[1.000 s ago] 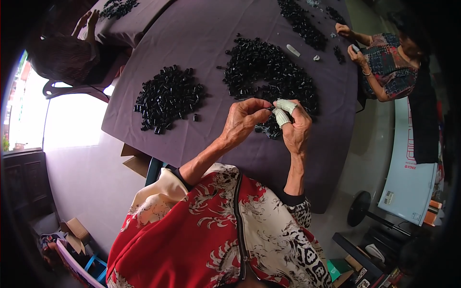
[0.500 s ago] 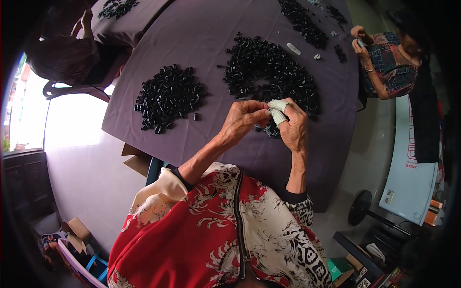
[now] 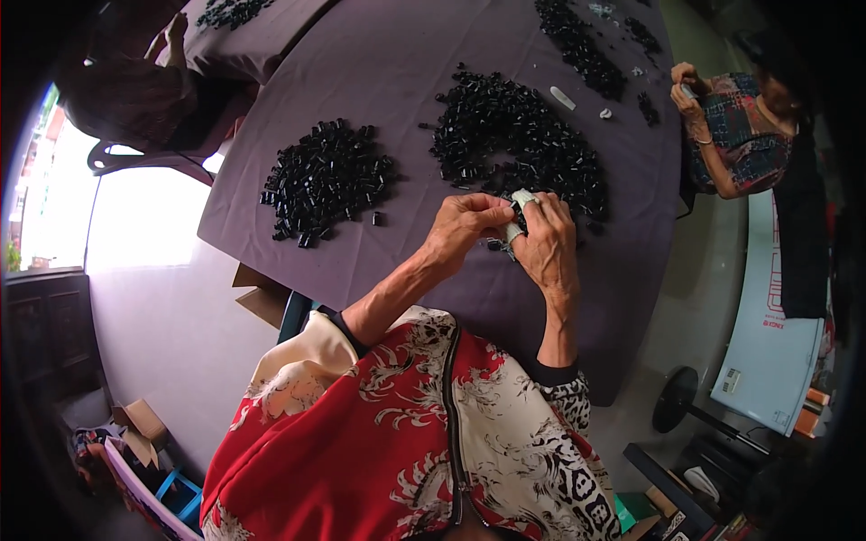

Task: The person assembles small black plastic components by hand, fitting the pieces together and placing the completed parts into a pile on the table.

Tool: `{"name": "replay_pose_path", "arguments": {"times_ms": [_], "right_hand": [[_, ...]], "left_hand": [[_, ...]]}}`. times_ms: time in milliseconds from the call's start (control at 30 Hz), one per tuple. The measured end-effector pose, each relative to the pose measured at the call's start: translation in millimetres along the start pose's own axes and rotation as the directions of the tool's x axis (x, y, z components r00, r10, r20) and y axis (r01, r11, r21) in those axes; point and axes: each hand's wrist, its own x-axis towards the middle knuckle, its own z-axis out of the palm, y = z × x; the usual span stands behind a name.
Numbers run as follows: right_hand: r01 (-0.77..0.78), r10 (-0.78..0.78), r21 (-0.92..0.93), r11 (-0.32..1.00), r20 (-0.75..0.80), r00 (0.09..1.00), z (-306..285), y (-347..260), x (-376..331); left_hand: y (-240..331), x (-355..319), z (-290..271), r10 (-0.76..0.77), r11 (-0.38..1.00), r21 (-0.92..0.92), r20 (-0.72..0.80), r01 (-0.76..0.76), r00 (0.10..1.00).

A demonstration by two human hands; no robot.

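My left hand (image 3: 458, 229) and my right hand (image 3: 547, 242) meet over the near edge of a large pile of small black cylindrical pieces (image 3: 478, 117). Ribbed white finger covers (image 3: 523, 196) sit on the thumb and forefinger of my right hand. Between the fingertips of both hands is one small black piece (image 3: 518, 215), partly hidden by the fingers. Both hands are closed in a pinch. To the left lies a second pile of similar black pieces (image 3: 325, 180), with a single piece (image 3: 378, 218) apart at its right side.
A purple-grey cloth covers the table (image 3: 271, 99). Farther off lie another black pile (image 3: 582, 54), a pale flat strip (image 3: 563, 97) and white scraps. One person (image 3: 740, 126) sits at the right, another (image 3: 126, 99) at the far left. A stand with a round base (image 3: 675, 397) stands right.
My right hand has turned, so its back shows more and the finger covers less. A black piece now shows between the fingertips. The whole view has shifted slightly.
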Motion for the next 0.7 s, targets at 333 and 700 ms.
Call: {"name": "replay_pose_path", "arguments": {"times_ms": [333, 700], "right_hand": [[0.014, -0.014, -0.003, 1.0, 0.033, 0.999, 1, -2, -11], [-0.002, 0.001, 0.007, 1.0, 0.135, 0.991, 5, 5, -25]], "left_hand": [[-3, -4, 2, -0.006, 0.999, 0.04, -0.005, 0.006, 1.0], [-15, -7, 4, -0.072, 0.992, 0.106, -0.006, 0.072, 0.997]]}}
